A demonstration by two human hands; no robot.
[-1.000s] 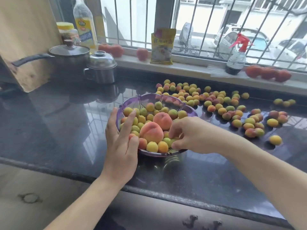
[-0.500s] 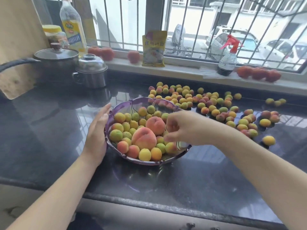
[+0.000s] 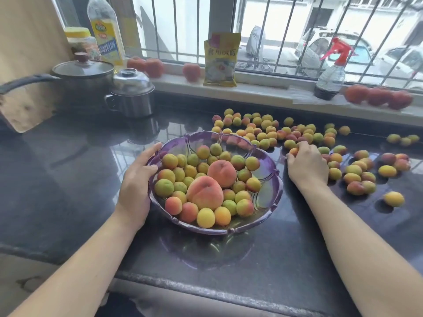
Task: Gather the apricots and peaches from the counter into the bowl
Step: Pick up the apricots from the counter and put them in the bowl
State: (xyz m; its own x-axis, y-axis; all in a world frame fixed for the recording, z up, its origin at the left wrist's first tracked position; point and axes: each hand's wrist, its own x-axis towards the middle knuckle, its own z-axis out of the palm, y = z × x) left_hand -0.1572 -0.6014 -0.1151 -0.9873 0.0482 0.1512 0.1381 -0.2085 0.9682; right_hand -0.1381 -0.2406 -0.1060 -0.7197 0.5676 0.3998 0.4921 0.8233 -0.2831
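My left hand [image 3: 135,186] rests against the left rim of the bowl [image 3: 270,170], fingers relaxed and laid along the purple edge, thumb just over the lip. My right hand [image 3: 305,167] lies to the right of the bowl, down on the loose apricots [image 3: 265,133], fingers curled over a few of them; one orange apricot [image 3: 293,151] shows at my fingertips, though I cannot tell how many I have hold of. The bowl is translucent purple with a scalloped rim, and it sits on the dark glossy counter [image 3: 68,179]. Inside it lie two big blush-pink peaches [image 3: 204,192] near the middle, ringed by small apricots in green, yellow and orange-red. More apricots are scattered behind and to the right of the bowl. Behind the bowl on the sill stands a yellow packet [image 3: 220,59], a spray bottle [image 3: 330,72] further right.
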